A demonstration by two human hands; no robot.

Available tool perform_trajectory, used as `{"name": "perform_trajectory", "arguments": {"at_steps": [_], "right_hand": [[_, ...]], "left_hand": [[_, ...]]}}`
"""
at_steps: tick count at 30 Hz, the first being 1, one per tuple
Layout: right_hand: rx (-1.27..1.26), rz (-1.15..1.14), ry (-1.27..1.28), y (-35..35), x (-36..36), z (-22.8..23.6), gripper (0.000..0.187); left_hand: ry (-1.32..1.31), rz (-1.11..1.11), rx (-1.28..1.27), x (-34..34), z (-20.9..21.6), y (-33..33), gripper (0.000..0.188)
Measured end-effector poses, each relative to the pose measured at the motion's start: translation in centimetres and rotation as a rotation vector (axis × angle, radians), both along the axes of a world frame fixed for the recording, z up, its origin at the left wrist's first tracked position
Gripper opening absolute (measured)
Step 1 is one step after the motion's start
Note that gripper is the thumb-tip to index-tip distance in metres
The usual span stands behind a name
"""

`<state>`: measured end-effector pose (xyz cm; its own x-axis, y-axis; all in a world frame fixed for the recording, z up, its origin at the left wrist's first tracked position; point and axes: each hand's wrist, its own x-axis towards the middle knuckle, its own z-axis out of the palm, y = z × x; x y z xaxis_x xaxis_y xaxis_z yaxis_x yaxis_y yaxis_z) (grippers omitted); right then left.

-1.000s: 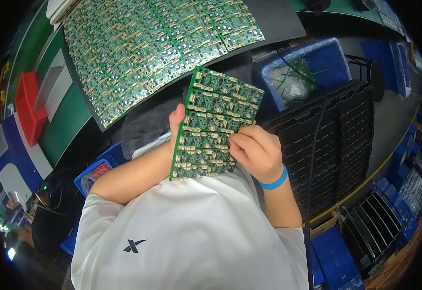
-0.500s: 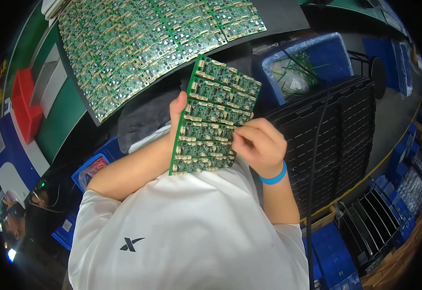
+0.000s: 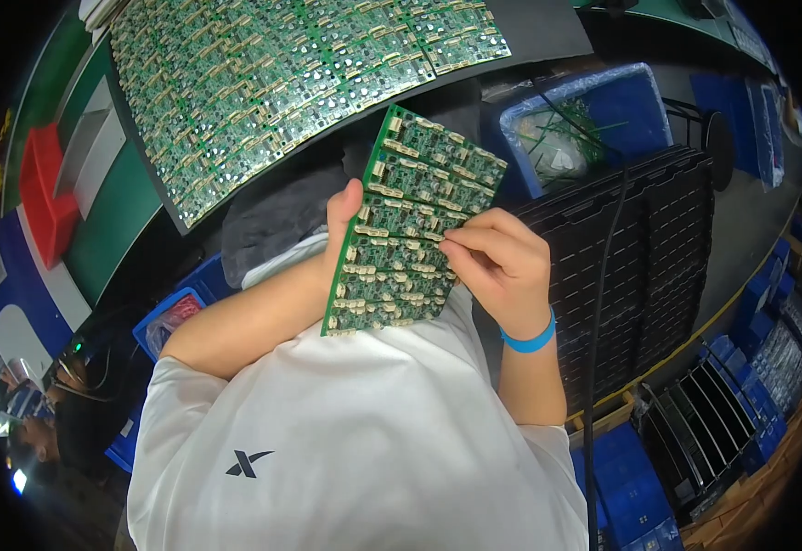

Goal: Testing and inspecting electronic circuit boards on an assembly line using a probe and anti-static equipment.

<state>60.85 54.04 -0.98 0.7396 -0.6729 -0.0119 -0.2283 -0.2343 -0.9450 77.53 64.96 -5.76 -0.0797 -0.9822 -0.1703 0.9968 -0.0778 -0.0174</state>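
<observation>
While hands (image 3: 502,262) hold board (image 3: 401,230), bin (image 3: 640,101) holding scraps (image 3: 557,147)

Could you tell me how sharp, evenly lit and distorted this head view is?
Head view: the circuit board panel held by the left hand and right hand is sharp and evenly lit, with no glare; the fisheye bends the large board sheet and black trays; corners are black, and the left rim is dim.

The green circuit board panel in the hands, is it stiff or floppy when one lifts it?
Probably stiff: the panel stays flat though the left hand holds only one edge. Likely light, since that grip suffices. Possibly fragile: small parts cover its face, where the right hand fingertips touch.
</observation>
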Motion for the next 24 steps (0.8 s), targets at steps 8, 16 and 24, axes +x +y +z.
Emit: {"name": "perform_trajectory", "arguments": {"at_steps": [8,16,24], "right_hand": [[-0.237,0.143,-0.021,-1.3,0.3,-0.6,0.013],[-0.588,0.185,-0.123,-1.5,1.0,-1.2,0.022],[-0.622,0.177,-0.133,-2.1,0.5,-0.6,0.024]], "left_hand": [[0.010,0.005,0.011,0.1,-0.7,-0.1,0.099],[0.015,0.000,0.061,0.2,-0.8,0.0,0.095],[-0.240,-0.087,0.236,0.5,0.1,-0.5,0.102]]}}
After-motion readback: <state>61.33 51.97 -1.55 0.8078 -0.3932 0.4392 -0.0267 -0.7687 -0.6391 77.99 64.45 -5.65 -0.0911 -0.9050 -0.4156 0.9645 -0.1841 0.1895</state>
